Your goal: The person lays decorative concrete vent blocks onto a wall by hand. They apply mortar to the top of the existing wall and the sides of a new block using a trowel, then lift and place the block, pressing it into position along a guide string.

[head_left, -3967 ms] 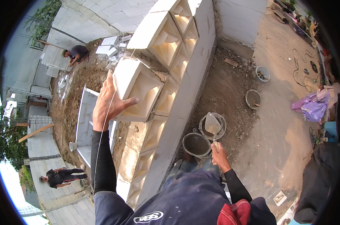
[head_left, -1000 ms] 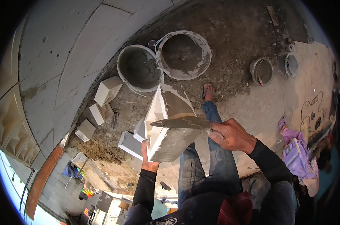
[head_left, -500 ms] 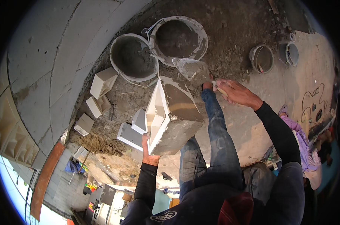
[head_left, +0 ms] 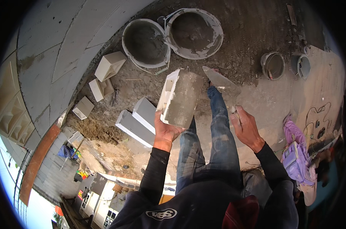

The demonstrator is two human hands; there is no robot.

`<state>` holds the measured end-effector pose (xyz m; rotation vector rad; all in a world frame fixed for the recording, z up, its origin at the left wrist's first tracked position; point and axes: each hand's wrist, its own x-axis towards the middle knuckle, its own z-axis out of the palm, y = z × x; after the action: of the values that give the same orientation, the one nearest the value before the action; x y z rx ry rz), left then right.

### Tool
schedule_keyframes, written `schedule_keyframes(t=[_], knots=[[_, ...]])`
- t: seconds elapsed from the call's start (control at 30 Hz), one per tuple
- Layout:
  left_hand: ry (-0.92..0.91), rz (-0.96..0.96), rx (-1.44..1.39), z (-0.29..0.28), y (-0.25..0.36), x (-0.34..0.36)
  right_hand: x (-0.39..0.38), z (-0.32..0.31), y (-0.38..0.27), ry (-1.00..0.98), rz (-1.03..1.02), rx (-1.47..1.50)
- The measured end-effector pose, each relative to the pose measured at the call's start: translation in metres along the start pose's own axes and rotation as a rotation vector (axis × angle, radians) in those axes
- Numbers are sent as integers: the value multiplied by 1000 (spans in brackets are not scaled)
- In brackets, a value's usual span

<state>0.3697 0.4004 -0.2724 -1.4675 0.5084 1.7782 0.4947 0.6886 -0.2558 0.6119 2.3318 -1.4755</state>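
My left hand (head_left: 165, 131) grips the lower end of a hollow white block (head_left: 170, 88), fingers around its underside. Grey mortar coats the block's broad side, and its recessed white face is turned left. In my right hand (head_left: 247, 128) is the handle of a trowel (head_left: 220, 79), its pointed blade reaching up and left, apart from the block. Beyond the block stand two mortar-smeared buckets, a left bucket (head_left: 168, 60) and a larger right bucket (head_left: 220, 35), both with grey mortar inside.
Two more blocks (head_left: 131, 126) lie left of my left hand, and several white hollow blocks (head_left: 108, 65) sit along the curved grey wall (head_left: 75, 38). Two small buckets (head_left: 263, 65) stand at the far right. A person in purple (head_left: 297, 158) is at the right, near a cable (head_left: 309, 118).
The block has turned, showing its mortar-coated side more squarely. My right hand and the trowel have drawn down and nearer to me, away from the buckets.
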Motion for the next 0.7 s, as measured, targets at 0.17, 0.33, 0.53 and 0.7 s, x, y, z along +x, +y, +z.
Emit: schedule_keyframes(t=[0.17,0.33,0.53,0.7], knots=[[-52,265,-30,-46,-5,41,-43,80,-11,-178,-262,-208],[146,121,-131,3,-18,16,45,78,56,-105,-152,-402],[174,146,-68,11,-22,11,25,62,27,-86,-256,-157],[52,116,-170,-2,-20,24,32,69,26,-242,-479,-348]])
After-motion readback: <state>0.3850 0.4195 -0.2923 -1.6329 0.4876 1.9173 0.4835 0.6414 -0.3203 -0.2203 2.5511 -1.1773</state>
